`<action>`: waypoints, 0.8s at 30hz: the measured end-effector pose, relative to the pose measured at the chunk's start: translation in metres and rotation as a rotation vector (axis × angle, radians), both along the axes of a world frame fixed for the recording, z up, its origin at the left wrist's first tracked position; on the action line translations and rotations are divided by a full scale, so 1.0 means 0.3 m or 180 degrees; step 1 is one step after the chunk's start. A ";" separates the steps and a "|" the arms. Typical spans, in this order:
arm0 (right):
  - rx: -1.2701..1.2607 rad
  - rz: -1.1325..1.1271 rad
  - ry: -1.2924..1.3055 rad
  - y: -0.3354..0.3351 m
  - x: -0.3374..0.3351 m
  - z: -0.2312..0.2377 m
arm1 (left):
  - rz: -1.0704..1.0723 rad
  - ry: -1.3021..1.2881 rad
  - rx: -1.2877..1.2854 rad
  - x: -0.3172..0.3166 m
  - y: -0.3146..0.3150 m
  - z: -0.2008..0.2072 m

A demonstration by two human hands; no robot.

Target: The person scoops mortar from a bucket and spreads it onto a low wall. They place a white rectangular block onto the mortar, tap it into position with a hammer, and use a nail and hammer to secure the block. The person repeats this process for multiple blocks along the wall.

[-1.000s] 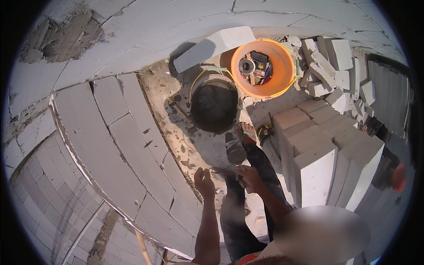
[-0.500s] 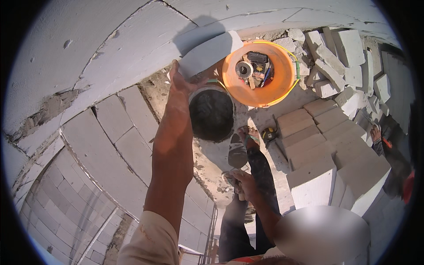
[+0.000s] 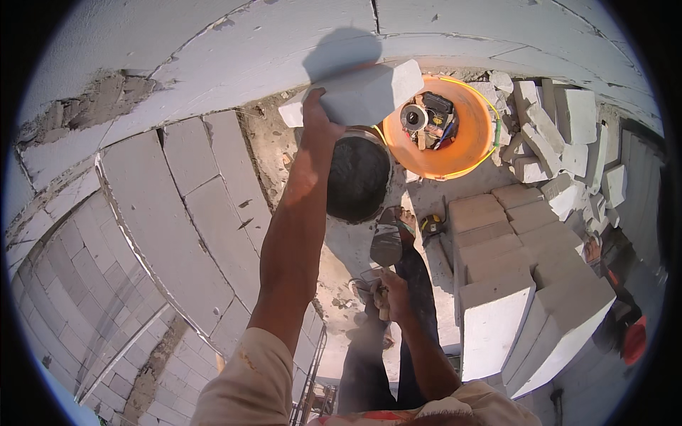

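Observation:
My left hand (image 3: 320,117) is closed on a pale aerated-concrete block (image 3: 362,94), thumb on its top face and the other fingers hidden under it. The block is tilted, above the far side of a dark bucket (image 3: 359,177) that holds grey, wet-looking mortar. It lies close to the wall, though I cannot tell if it touches. Nearer my body, my right hand (image 3: 392,295) is wrapped round the handle of a trowel (image 3: 386,245), whose broad grey blade points away from me over the ground by my foot.
An orange bucket (image 3: 408,153) of tools stands right of the mortar. Stacked blocks (image 3: 497,298) rise at the right, with broken pieces (image 3: 543,135) behind. A tape measure (image 3: 431,225) lies near my foot. A block wall (image 3: 177,206) runs along the left; another person's hand (image 3: 592,248) shows far right.
The block in my left hand has turned flatter, showing more of its long side, and has shifted right in the picture. My right hand keeps the trowel low. The whole view has swung slightly.

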State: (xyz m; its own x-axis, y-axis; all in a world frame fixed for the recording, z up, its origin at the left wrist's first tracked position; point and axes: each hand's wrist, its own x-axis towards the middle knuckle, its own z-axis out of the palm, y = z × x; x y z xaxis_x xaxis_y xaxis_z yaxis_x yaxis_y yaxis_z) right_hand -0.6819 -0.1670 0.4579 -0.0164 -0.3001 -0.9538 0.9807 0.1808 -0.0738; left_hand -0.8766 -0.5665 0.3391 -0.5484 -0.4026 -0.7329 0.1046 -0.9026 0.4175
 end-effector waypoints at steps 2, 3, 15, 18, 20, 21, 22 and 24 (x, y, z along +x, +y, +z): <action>0.0051 0.0138 0.0297 -0.003 -0.023 0.007 | 0.0252 -0.0266 -0.0009 0.070 0.061 0.134; 0.0178 0.0243 0.0481 -0.009 -0.037 0.022 | 0.0274 -0.0417 -0.0101 0.120 0.093 0.219; 0.0777 0.4549 0.3977 -0.375 -0.375 -0.195 | -0.0635 -0.2602 -0.1509 1.062 0.414 0.937; 0.1006 0.5311 0.4097 -0.557 -0.394 -0.388 | -0.0885 -0.3378 -0.1841 1.160 0.511 0.920; 0.1031 0.5281 0.4607 -0.618 -0.384 -0.504 | -0.1119 -0.3498 -0.1741 1.246 0.532 0.899; 0.1055 0.5249 0.4862 -0.635 -0.375 -0.553 | -0.1281 -0.3534 -0.1693 1.280 0.534 0.889; 0.0847 0.5385 0.4768 -0.651 -0.349 -0.583 | -0.1426 -0.3600 -0.1614 1.322 0.547 0.885; 0.0452 0.5632 0.4550 -0.663 -0.300 -0.623 | -0.1636 -0.3591 -0.1519 1.407 0.578 0.854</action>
